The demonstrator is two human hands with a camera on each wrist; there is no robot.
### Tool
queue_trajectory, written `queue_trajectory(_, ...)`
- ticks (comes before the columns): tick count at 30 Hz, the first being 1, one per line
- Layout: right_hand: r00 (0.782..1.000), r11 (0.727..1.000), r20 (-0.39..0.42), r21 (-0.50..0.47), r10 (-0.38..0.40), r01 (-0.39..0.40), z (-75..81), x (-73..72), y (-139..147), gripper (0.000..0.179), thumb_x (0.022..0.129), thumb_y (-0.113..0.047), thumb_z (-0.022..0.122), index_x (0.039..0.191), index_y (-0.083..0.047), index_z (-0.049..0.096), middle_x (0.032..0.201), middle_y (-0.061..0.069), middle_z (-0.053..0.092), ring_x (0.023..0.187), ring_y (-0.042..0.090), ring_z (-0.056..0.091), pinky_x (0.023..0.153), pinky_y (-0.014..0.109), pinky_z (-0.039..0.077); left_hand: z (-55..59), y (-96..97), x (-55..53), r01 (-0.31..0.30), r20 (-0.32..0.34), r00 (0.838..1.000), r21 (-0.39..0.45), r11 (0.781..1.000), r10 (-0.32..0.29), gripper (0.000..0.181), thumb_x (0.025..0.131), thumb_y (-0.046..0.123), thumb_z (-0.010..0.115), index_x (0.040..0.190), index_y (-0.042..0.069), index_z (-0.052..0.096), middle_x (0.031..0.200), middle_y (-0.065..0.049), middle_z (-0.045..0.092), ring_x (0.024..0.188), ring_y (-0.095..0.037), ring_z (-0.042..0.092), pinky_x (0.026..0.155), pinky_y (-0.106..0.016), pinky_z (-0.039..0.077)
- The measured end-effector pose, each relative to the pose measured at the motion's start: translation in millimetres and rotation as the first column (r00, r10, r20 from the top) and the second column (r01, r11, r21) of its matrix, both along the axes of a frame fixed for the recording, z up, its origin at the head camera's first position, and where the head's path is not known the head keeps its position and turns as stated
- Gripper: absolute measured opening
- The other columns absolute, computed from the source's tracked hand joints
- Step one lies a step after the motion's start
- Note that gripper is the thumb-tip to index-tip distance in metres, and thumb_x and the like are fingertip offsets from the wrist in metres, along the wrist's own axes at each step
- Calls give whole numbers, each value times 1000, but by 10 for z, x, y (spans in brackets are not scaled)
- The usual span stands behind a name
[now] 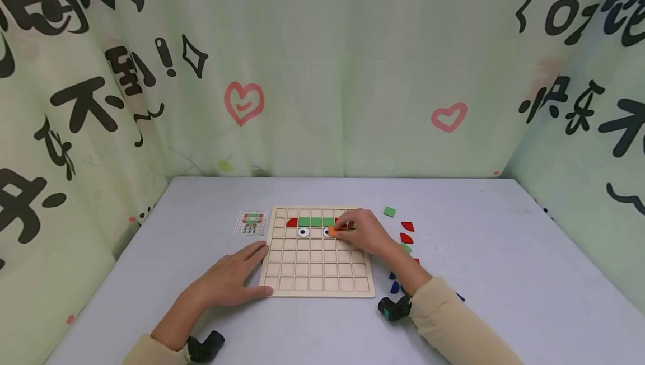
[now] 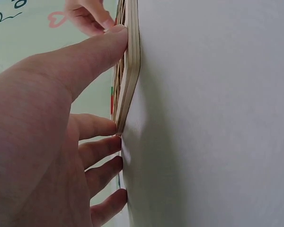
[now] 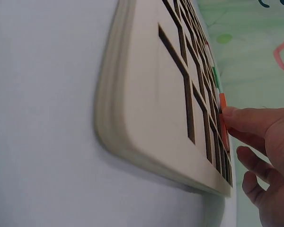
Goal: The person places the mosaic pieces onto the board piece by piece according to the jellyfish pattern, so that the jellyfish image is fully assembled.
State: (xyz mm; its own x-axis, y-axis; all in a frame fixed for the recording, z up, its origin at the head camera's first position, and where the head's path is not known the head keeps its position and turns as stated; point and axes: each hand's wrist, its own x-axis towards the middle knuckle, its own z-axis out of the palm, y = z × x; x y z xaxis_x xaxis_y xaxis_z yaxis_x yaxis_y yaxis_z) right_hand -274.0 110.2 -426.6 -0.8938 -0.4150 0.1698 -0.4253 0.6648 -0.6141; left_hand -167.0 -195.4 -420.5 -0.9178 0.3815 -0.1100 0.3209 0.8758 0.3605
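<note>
A wooden grid board (image 1: 302, 270) lies on the table. My left hand (image 1: 229, 278) rests at its left side, with the thumb on the near corner and the fingertips along the edge. Between thumb and fingertips, my right hand (image 1: 365, 230) pinches an orange tile (image 1: 331, 232) over the board's upper right part. That tile partly covers a round eye piece (image 1: 326, 233); a second eye piece (image 1: 303, 232) sits to its left in the same row. Above them runs a row of green square tiles (image 1: 316, 222) with a red curved piece (image 1: 292, 223) at its left end. My right hand hides some cells.
A picture card (image 1: 251, 222) with a green and red figure lies left of the board. On the right are a green tile (image 1: 389, 211), red pieces (image 1: 407, 226) and blue pieces (image 1: 395, 287), some behind the right forearm. A printed curtain (image 1: 342, 74) surrounds the table.
</note>
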Motion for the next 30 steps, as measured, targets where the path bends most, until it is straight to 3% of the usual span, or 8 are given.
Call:
queue_trajectory(10,1000,1000,9,8,-25,25,-27,-22,-108,9,82,-13,77,91,-12,77,96,1,71,83,15,56,77,29,49,-25,-7,8,6,8,1000,5,1000,-6,89,84,58,66,151,9,34,158,-9,29,145,-30,32,108,-55,35)
queue_trajectory(17,999,999,14,12,-40,40,-16,-71,-173,8,84,-14,76,92,-14,76,92,-1,69,81,15,51,73,28,45,-21,-11,-1,6,-7,1000,-6,1000,-6,90,83,59,65,151,10,33,158,-8,29,144,-29,32,108,-55,36)
queue_trajectory(25,1000,1000,10,-11,-1,1,12,-96,-284,10,83,-13,76,92,-12,76,80,-1,64,70,14,46,64,26,39,-9,-11,-9,18,-23,1000,0,1000,-18,88,84,57,65,150,9,34,157,-9,31,144,-30,34,107,-55,37)
queue_trajectory(30,1000,1000,20,6,0,0,3,-99,-353,9,83,-14,76,91,-12,76,83,-1,66,70,13,47,65,26,40,-11,-16,-4,21,-29,999,-3,1000,-22,87,84,57,65,150,8,35,157,-9,32,143,-29,34,106,-55,38)
